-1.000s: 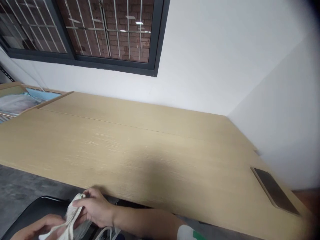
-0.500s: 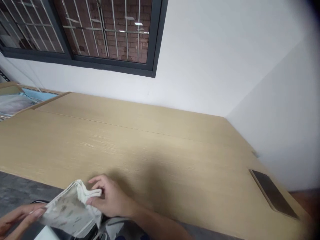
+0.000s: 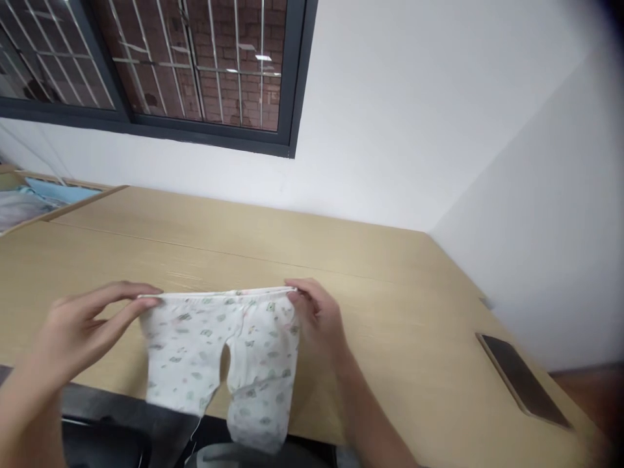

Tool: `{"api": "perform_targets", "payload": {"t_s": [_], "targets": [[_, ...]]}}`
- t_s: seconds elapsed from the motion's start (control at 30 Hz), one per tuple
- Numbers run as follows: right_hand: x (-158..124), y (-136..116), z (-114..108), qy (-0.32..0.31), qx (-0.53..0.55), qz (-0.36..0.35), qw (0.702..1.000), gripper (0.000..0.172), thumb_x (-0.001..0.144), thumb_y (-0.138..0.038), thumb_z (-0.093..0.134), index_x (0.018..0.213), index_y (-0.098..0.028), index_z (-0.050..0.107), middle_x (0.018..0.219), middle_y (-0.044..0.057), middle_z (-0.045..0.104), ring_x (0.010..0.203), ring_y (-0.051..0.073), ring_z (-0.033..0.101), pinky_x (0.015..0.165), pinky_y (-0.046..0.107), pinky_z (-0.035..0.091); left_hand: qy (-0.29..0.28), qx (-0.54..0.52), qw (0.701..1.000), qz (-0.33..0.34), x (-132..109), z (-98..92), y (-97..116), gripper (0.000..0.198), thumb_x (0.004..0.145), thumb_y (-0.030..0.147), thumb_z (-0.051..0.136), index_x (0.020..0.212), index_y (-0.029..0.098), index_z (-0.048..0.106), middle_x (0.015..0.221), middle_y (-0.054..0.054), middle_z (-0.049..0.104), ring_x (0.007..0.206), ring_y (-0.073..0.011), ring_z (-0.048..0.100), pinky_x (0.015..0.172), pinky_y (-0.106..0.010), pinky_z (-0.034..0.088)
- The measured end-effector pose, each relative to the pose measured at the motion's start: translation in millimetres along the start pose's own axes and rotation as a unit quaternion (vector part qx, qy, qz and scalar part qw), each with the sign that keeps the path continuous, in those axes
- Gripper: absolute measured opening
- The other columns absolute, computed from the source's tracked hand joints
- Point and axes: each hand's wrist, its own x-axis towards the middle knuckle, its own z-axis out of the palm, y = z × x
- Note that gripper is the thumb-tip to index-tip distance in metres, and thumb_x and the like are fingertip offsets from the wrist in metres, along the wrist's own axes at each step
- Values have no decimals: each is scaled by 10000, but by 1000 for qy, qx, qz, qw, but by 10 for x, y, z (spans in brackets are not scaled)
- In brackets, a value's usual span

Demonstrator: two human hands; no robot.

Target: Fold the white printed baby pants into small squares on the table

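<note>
A small pair of white pants (image 3: pixel 258 364) with a green and grey leaf-like print hangs between my hands, its waistband stretched out level over the near part of the table. My left hand (image 3: pixel 100 318) pinches the left end of the waistband between thumb and fingers. At the other end, my right hand (image 3: pixel 319 318) grips the waistband the same way. Both legs of the pants dangle toward the table's front edge, with a gap showing between them.
The wooden table (image 3: pixel 390 312) runs along a white wall under a barred window (image 3: pixel 195 65). A dark phone-like slab (image 3: pixel 524 380) lies near its right edge. An open wooden box (image 3: pixel 63 211) with blue and pale cloth stands at the left. A black chair (image 3: pixel 104 442) is below.
The pants were bunched low at the left near the table edge. Both hands have raised them and moved right, and the waistband is now spread wide between them.
</note>
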Motion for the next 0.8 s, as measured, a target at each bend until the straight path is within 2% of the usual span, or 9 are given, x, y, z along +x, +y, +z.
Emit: {"api": "perform_targets", "payload": {"t_s": [0.1,0.17,0.23,0.33,0.43,0.5,0.6,0.7,0.8], "targets": [[138,64,-229,33,-32,7,999,263,978,-376,600,1168,-233,714,1081,83,704,907,203,666,796,343,560,-81,-26,996,30,335,197,354,516,805,777,584,902,301,757,947,111,759,865,-89,671,663,-115,540],[222,217,-314,45,-56,10,997,269,969,-365,613,1173,-218,708,1046,78,702,896,197,657,789,338,555,-137,-31,990,30,526,408,439,478,829,743,600,911,295,745,925,66,759,824,-100,655,665,-136,511],[303,459,-356,47,-94,9,994,242,969,-349,599,1128,-204,711,1018,74,701,902,199,649,803,342,544,-180,-36,983,28,682,695,422,477,851,722,587,908,272,735,853,36,741,779,-111,640,670,-165,474],[408,927,-350,19,-158,16,987,207,983,-298,541,1068,-185,693,1013,75,702,903,202,641,824,351,523,-228,-44,972,33,842,1219,280,463,889,673,543,902,241,709,805,9,712,753,-134,627,658,-206,420],[478,1391,-277,-35,-265,29,963,203,1009,-232,462,1055,-172,650,1019,76,698,947,202,629,849,336,498,-287,-38,956,40,928,1731,91,300,939,486,485,912,242,658,820,9,704,752,-146,619,664,-220,381],[506,1637,-213,-63,-355,25,933,212,1021,-188,419,1046,-168,629,1032,84,687,994,206,610,876,325,473,-298,-35,953,45,969,2007,-13,232,933,372,459,899,239,645,852,-1,710,777,-153,628,693,-227,397],[535,1880,-130,-75,-426,14,901,219,1023,-149,402,1043,-155,620,1060,118,661,1017,233,575,901,343,429,-273,-26,960,50,1035,2314,-116,217,914,294,447,884,223,650,968,-40,714,922,-177,638,807,-249,451],[579,2008,-75,-89,-460,0,883,232,1021,-123,393,1058,-143,622,1082,142,640,1012,254,546,901,363,387,-237,-14,971,36,1100,2554,-191,218,909,265,448,926,210,658,1066,-75,698,1043,-204,618,913,-283,474],[670,2091,-48,-102,-488,-5,867,247,1028,-117,379,1087,-136,618,1099,150,631,1016,262,529,895,370,363,-210,-6,977,14,1147,2770,-274,224,914,260,449,963,195,658,1057,-101,691,1042,-223,615,933,-315,484]]}}
